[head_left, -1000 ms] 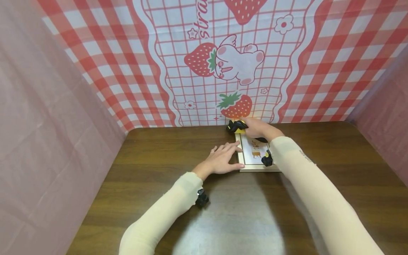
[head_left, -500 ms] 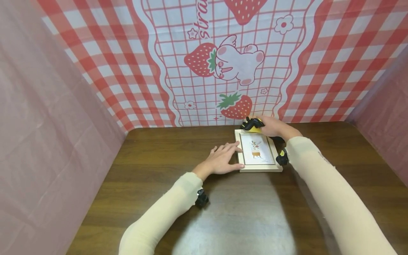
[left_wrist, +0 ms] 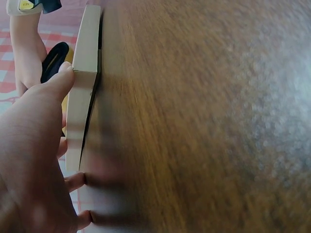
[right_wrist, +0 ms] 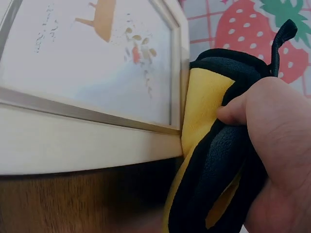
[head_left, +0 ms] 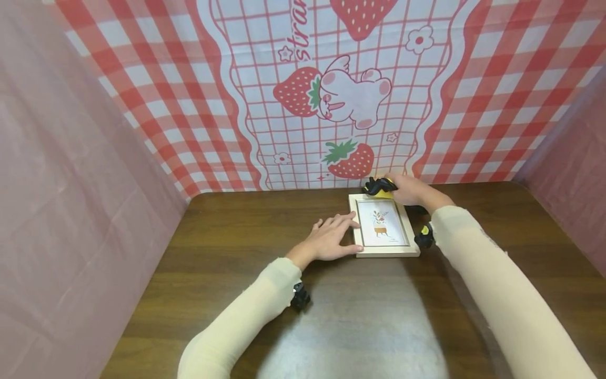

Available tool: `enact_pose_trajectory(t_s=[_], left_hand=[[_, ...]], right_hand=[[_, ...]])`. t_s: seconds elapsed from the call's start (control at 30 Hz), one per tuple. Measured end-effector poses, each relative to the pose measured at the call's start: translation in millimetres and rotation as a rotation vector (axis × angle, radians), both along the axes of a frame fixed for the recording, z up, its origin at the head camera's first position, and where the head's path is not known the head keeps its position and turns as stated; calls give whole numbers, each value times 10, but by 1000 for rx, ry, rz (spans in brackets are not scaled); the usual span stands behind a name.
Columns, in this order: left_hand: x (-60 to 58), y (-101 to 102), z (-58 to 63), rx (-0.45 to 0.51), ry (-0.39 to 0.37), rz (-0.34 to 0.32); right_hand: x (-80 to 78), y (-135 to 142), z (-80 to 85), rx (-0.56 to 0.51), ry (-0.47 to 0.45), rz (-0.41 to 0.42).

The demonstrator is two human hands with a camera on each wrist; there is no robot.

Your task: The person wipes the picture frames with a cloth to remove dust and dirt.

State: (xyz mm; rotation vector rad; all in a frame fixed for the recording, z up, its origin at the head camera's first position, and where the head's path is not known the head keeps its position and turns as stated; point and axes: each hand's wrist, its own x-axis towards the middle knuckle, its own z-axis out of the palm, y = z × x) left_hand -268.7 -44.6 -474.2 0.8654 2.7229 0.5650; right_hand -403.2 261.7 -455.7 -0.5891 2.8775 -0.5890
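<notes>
A cream picture frame (head_left: 387, 252) with a plant print under its pane lies on the wooden table. My left hand (head_left: 328, 238) rests at its left edge, fingers extended. In the left wrist view, the thumb of that left hand (left_wrist: 34, 141) touches the near corner. At the far edge of the frame, my right hand (head_left: 411, 189) grips a folded yellow-and-black cleaning cloth (head_left: 381, 188). The right wrist view has the yellow side of the cloth (right_wrist: 206, 94) against the frame's outer side, near a corner. A black hanging loop (right_wrist: 282, 43) sticks out from the cloth.
A red-and-white checked curtain with strawberries (head_left: 350, 160) hangs right behind the frame at the table's back edge. Pink cloth walls (head_left: 94, 173) stand on both sides. The brown wooden table (head_left: 227, 231) stretches around and in front of the frame.
My right hand has slid to the right along the frame's far edge with the cloth, uncovering the print. The left hand and the frame have stayed in place.
</notes>
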Motion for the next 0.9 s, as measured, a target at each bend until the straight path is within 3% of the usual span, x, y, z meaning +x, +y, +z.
enact_pose_trajectory(t_s=[0.13, 0.23, 0.4, 0.53, 0.7, 0.73, 0.8, 0.9], left_hand=[[8, -14, -3, 5, 3, 2], [2, -21, -8, 10, 9, 0], [-12, -21, -22, 25, 2, -2], [-36, -20, -53, 24, 2, 0], [-96, -23, -149, 35, 1, -4], [-74, -21, -119, 33, -7, -3], [-67, -19, -118, 39, -8, -5], [3, -12, -22, 24, -1, -5]], right_hand=[[-145, 150, -129, -26, 57, 23], [-82, 172, -34, -37, 103, 20], [412, -7, 472, -42, 104, -6], [708, -80, 674, -41, 113, -7], [896, -47, 623, -83, 147, -2], [882, 2, 532, -110, 177, 17], [973, 16, 487, -131, 197, 34], [1147, 4, 458, -134, 236, 65]])
